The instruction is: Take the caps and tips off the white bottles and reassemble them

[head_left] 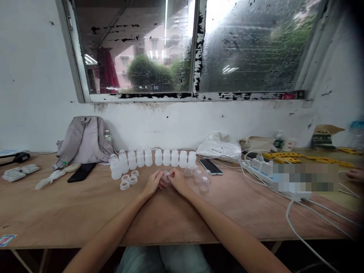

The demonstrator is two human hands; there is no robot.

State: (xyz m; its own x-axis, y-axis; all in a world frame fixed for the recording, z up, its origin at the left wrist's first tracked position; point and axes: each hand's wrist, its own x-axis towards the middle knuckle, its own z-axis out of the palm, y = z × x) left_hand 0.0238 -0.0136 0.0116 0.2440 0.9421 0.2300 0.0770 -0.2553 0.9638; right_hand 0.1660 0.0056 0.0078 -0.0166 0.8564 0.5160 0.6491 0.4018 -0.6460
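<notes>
- Two bare hands meet above the middle of a wooden table (167, 223), between its near edge and the bottles (140, 157) lined up along its far edge.
- The left hand (155, 183) and right hand (176, 180) have their fingers drawn narrow around one small clear piece (167, 176); its exact form is too small to tell.
- Pale rings (124, 185) lie left of the hands, clear domes (204, 184) to the right; a phone (211, 167) rests beyond the domes, towards the far edge.
- The left bottles wear clear tops; the right ones appear to lack them.
- The step in hand looks like two-handed fingertip work on the piece; the next move seems to call for a light, steady pinch, clear of the bottles.
</notes>
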